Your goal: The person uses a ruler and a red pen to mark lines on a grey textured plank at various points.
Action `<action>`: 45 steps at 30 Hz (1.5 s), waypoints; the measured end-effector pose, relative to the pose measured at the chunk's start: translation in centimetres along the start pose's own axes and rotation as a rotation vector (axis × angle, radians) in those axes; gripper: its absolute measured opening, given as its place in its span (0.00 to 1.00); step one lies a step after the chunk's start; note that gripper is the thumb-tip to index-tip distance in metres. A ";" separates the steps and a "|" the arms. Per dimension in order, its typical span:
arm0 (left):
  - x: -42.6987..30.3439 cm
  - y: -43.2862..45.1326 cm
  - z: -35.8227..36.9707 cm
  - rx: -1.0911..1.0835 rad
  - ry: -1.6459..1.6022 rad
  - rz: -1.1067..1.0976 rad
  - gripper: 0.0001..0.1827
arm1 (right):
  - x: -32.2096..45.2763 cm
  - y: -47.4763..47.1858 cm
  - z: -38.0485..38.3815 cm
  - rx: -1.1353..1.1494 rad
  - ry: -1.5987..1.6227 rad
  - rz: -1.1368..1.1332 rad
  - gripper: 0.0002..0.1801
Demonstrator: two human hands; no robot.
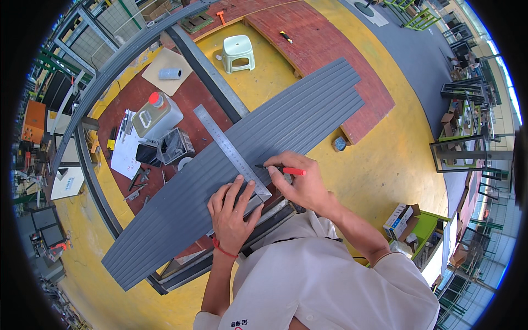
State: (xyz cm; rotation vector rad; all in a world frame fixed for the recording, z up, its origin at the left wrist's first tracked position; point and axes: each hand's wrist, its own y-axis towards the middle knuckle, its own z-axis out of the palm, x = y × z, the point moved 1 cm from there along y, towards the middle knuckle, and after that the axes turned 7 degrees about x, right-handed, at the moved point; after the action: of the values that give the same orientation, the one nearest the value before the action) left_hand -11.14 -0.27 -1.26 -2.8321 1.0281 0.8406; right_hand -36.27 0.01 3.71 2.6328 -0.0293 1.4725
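Long grey grooved strips (177, 214) lie side by side in front of me, slanting from lower left to upper right, with stepped ends at the upper right. Across them lies a steel try square (226, 145), its graduated blade pointing away from me. My left hand (234, 210) holds the square near its stock, fingers spread over the stock and the strips; the palm hides part of the stock. In my right hand (299, 181) is a red marker (293, 170), uncapped, its black tip at the strips just right of the blade.
Beneath the strips stands a metal frame (208, 78) around a red board (198, 90). A metal can (159, 115) with a red cap, a clear plastic box (175, 146), papers (126, 148) and calipers (136, 192) sit beyond. A pale stool (238, 47) stands farther off. A curved grey strip (119, 62) arches at left.
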 end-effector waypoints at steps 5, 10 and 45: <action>-0.1 0.0 -0.2 0.006 -0.020 -0.010 0.36 | -0.1 0.1 -1.2 -0.039 -0.014 0.048 0.07; -0.1 0.1 -0.2 0.001 0.000 0.003 0.36 | -0.4 -0.5 -1.8 0.013 -0.010 0.053 0.07; -0.4 0.3 -0.3 0.018 0.024 0.009 0.37 | -0.9 -3.1 -1.9 0.018 0.016 -0.017 0.05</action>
State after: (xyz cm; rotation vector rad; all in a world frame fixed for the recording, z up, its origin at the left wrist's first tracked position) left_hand -11.41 -0.36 -0.74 -2.8316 1.0463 0.7960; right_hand -38.13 3.23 3.58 2.6285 0.0084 1.4960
